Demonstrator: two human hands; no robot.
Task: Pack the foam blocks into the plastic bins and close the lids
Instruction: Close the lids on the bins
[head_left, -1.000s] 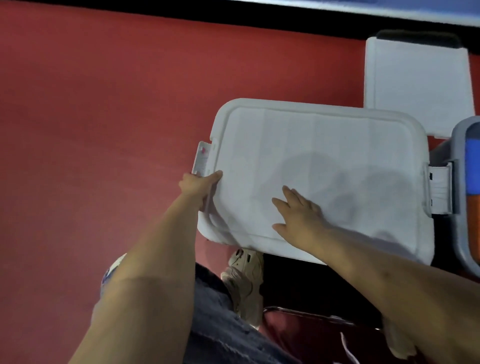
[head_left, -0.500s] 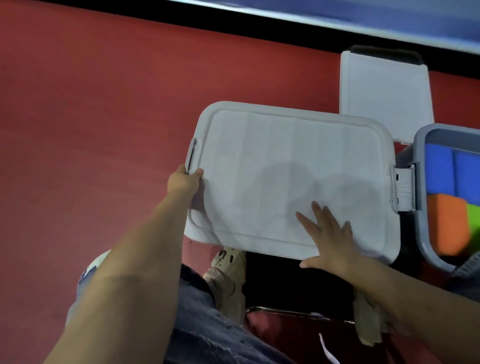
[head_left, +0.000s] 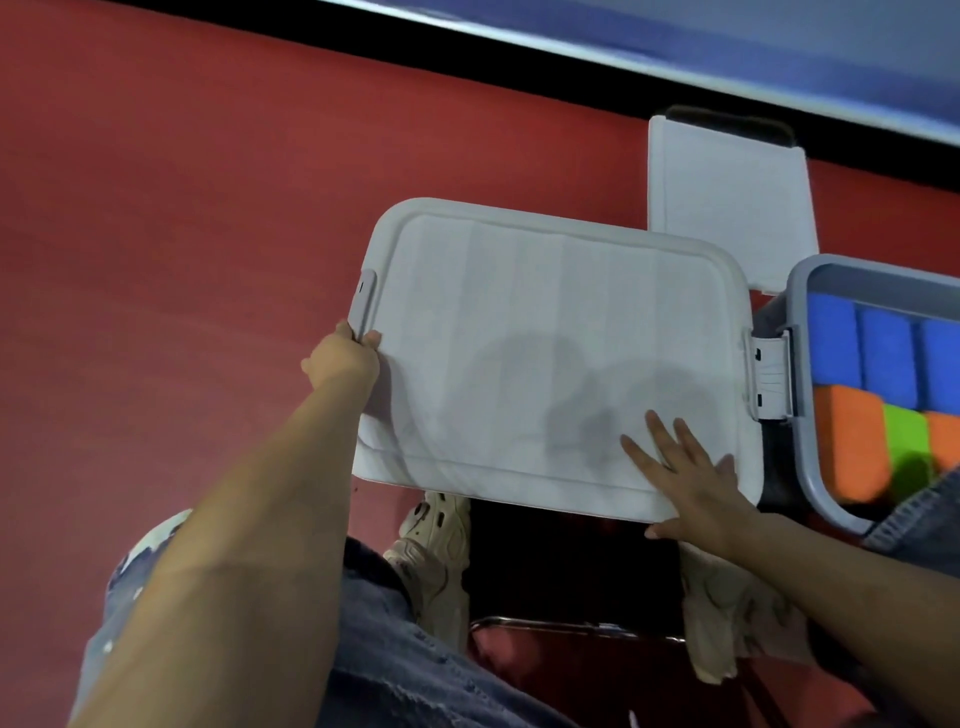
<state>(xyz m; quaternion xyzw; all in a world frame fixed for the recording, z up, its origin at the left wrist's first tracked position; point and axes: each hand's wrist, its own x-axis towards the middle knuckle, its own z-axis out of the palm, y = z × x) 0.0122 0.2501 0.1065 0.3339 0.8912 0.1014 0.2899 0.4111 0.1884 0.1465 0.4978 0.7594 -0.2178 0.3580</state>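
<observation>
Head view
Landmark: closed bin lid (head_left: 556, 353), pale grey, lying flat on its bin at the middle of the view, over the red floor (head_left: 182, 234).
Left latch (head_left: 363, 301): on the lid's left edge, appears folded down against the side.
Right latch (head_left: 771, 376): on the lid's right edge, flap standing out from the lid; judged not yet snapped.
Left hand (head_left: 345, 358): at the lid's left edge just below the left latch, fingers (head_left: 371, 339) curled round the rim, arm stretched forward.
Right hand (head_left: 685, 475): flat on the lid's near right corner, fingers spread and straight, pressing down and grasping nothing; thumb hangs off the near edge.
Open bin (head_left: 795, 291): touching or just beside the lid's right edge, no lid on it.
Foam blocks (head_left: 878, 364): inside the open bin, blue row farther, orange and green nearer, packed close.
Spare lid (head_left: 727, 208): behind the landmark's far right corner, on the floor.
Handling, judged: lid is stiff, light, smooth plastic and may slide under a flat palm; best held at rim or latch. Foam blocks are soft and light, easily squeezed.
</observation>
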